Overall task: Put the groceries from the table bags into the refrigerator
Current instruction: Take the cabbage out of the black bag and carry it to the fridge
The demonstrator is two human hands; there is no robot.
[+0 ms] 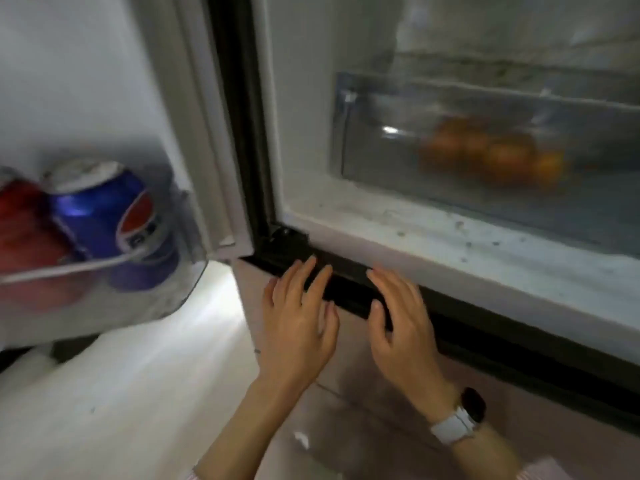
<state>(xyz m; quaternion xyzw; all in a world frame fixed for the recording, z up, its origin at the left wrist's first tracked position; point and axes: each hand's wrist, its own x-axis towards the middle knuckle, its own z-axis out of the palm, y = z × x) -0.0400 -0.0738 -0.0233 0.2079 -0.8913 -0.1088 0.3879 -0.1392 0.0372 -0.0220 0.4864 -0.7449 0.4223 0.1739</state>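
Both hands empty, fingers straight: left hand (299,320), right hand (403,323) over the fridge (381,237) lower front edge. Oranges (491,155) in drawer (381,133) at 1 o'clock, right hand nearer. Cans (100,216) at 9 o'clock in the door.

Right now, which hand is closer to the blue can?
Left. The left hand is just right of and below the blue can; the right hand is farther right.
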